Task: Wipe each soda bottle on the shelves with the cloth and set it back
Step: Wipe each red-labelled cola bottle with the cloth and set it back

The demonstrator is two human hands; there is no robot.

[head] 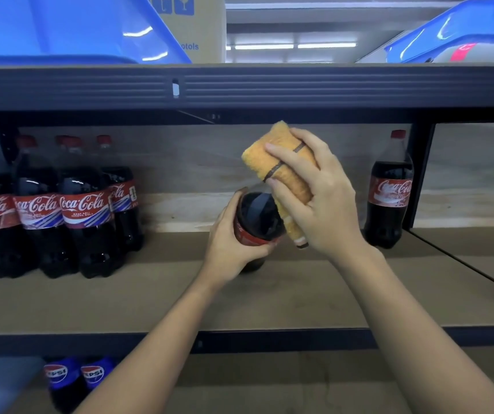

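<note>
Your left hand (233, 243) is gripping the cola bottle (259, 222) above the middle shelf (150, 294), tilted toward you. Your right hand (314, 195) is clutching the folded orange cloth (281, 162), pressing it over the bottle's top.

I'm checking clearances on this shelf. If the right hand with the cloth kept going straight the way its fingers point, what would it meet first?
The right hand grips the orange cloth, fingers pointing left. Ahead lies open shelf, then probably the Coca-Cola bottles at the left, though depth is unclear.
</note>
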